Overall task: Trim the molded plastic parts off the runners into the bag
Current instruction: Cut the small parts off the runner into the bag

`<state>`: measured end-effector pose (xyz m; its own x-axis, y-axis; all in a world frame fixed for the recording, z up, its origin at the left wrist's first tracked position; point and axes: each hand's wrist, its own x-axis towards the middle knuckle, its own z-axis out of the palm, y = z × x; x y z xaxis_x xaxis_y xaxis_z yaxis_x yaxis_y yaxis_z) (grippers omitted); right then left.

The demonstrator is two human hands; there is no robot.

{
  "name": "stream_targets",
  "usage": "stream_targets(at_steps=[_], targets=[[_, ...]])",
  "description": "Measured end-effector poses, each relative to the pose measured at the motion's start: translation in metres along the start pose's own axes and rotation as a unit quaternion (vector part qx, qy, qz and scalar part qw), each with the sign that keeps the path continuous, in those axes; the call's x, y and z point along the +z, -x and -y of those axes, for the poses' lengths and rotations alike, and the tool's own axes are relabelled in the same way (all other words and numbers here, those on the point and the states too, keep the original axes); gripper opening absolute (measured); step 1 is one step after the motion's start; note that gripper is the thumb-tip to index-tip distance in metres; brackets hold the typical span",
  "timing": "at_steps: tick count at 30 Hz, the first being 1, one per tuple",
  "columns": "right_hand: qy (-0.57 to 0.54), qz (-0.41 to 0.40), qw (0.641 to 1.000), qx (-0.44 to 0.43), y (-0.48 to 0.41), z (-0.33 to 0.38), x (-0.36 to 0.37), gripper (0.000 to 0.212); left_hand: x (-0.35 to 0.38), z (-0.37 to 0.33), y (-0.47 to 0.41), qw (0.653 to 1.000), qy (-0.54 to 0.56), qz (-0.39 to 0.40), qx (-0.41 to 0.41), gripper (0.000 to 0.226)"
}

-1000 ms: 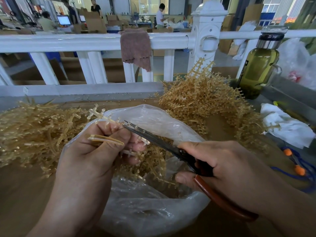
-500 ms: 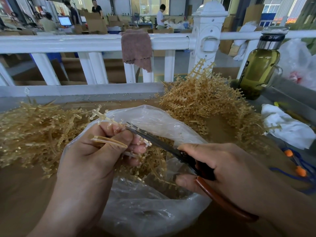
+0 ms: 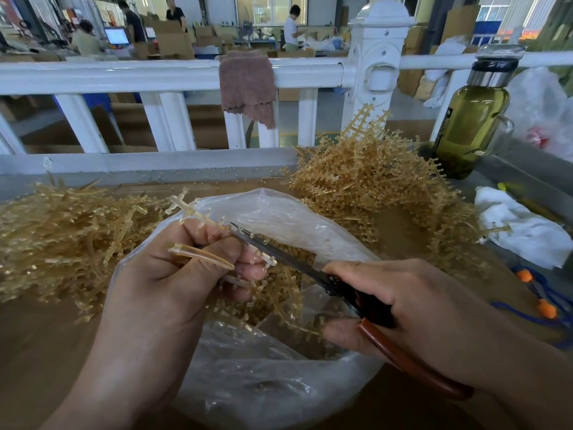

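**Snip under way, right over the bag**

You're in the trimming step, no question. Your left hand [image 3: 167, 274] is curled tight around a runner [image 3: 185, 210], thumb pressed along its amber stem, holding it above the open mouth of the bag [image 3: 279, 209] at the centre of the frame. Your right hand [image 3: 428, 308] is wrapped round the red-brown handles of the snips [image 3: 297, 264]. The dark blades reach up and left, tip touching the runner just beside your fingertips [image 3: 251, 270]. The blades look nearly together, so I read this as a cut closing or just made; I can't tell which.

Small parts show on the branches below your fingers, so this piece likely has more to give. The next move calls for walking the blades to the next part and cutting close. Mind those fingers beside the edge, and hold it all over the bag's mouth to catch what drops. A heap of full runners [image 3: 372, 181] waits in the upper right; a pile of bare-looking sticks [image 3: 62, 237] lies at the left.
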<state>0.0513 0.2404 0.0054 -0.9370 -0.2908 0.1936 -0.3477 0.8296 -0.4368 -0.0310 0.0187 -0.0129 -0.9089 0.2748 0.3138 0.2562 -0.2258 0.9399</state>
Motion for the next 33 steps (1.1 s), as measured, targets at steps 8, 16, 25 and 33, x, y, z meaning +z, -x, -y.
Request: stream_targets(at_steps=[8,16,25,33], targets=[[0.005,-0.002,1.000,0.000,-0.0005,-0.0005,0.0004,0.046,-0.0007,0.0053,0.0057,0.997,-0.003,-0.068,0.026,0.019],[0.023,-0.022,0.999,-0.005,-0.0009,0.0018,0.0025,0.040,-0.0056,0.0067,0.0063,0.997,0.023,-0.072,0.007,0.015],[0.023,-0.035,0.999,-0.010,-0.0016,0.0016,0.0042,0.044,-0.0064,0.0060,0.0059,0.997,0.025,-0.067,0.003,0.011],[0.027,-0.040,0.999,-0.009,-0.0011,0.0017,0.0058,0.042,-0.0065,0.0062,0.0046,0.996,0.065,-0.056,-0.028,0.020]])
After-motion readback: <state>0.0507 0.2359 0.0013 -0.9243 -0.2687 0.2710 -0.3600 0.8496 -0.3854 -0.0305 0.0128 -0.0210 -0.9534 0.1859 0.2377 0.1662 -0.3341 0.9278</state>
